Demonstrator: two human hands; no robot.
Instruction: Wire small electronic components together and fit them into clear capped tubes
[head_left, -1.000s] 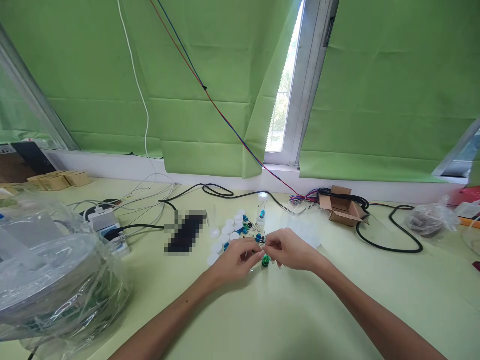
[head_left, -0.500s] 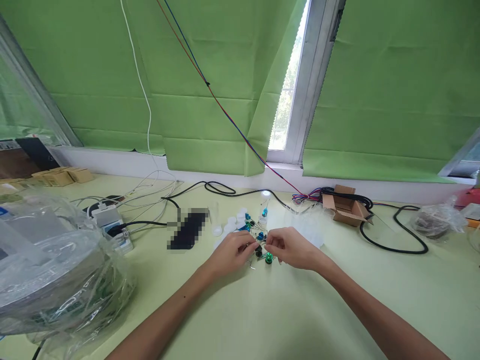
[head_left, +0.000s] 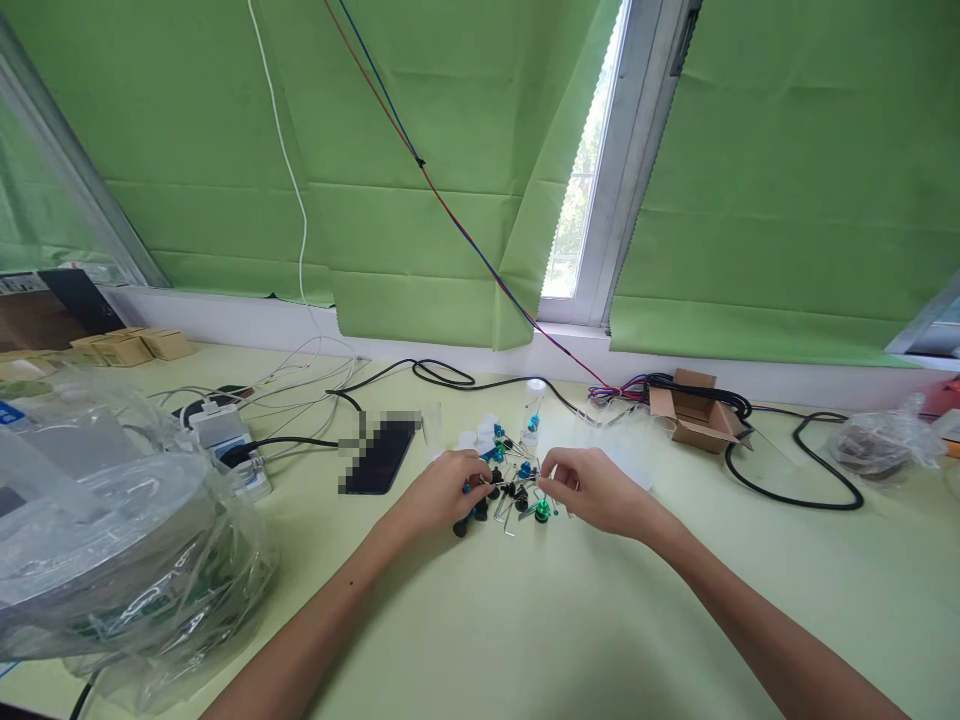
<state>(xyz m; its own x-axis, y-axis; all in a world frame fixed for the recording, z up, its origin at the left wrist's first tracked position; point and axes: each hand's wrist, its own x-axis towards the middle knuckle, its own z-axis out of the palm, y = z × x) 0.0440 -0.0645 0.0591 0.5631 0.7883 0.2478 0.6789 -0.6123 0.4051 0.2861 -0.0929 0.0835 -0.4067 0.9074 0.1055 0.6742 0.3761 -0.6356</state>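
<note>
A pile of small parts lies on the pale green table between my two hands. My left hand [head_left: 448,490] is at the pile's left side, fingertips pinched together over small black parts [head_left: 460,527]. Whatever it grips is too small to name. On the opposite side my right hand [head_left: 592,488] also has thumb and forefinger drawn together, and what they hold cannot be made out. Nearest the right hand are a green round part [head_left: 542,511] and a blue part [head_left: 524,470]. A thin L-shaped metal key [head_left: 507,525] lies at the pile's front.
Behind the pile stand a clear tube [head_left: 534,412] and white caps [head_left: 469,439]. A dark phone [head_left: 382,465] lies left, near a power strip [head_left: 225,432]. A plastic-wrapped spool [head_left: 112,560] fills the left front. Black cable and an open cardboard box [head_left: 697,412] sit back right.
My left hand has shifted left, uncovering black parts and metal keys in the pile. My right hand has moved slightly right, and the gap between the hands is wider.
</note>
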